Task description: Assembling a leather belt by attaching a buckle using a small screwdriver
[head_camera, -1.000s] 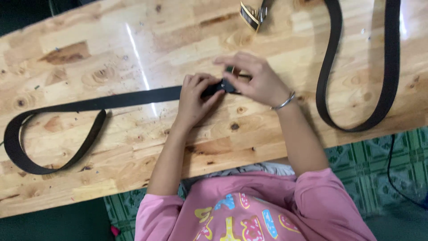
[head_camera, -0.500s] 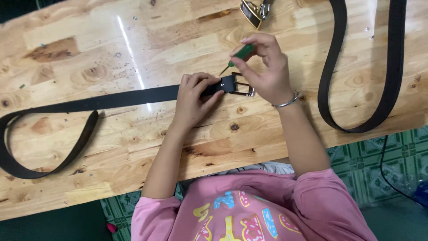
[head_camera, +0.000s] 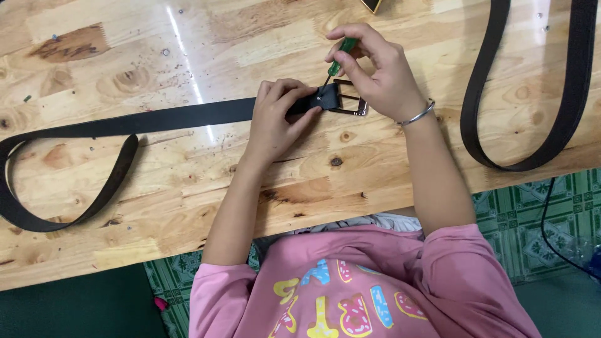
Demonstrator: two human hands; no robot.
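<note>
While our left hand (head_camera: 275, 116) presses the black belt (head_camera: 156, 120) flat on the worktop (head_camera: 188, 181), its grip closed over the strap just left of the metal buckle (head_camera: 350, 100), our right hand (head_camera: 382, 75) pinches a green-handled screwdriver (head_camera: 338, 62), tip down at the buckle end. We see the belt run left and loop back near the left edge. A second black belt (head_camera: 532, 94) curves at the right. Pale knotty wood carries scattered specks; green patterned floor (head_camera: 551, 219) shows near us.
</note>
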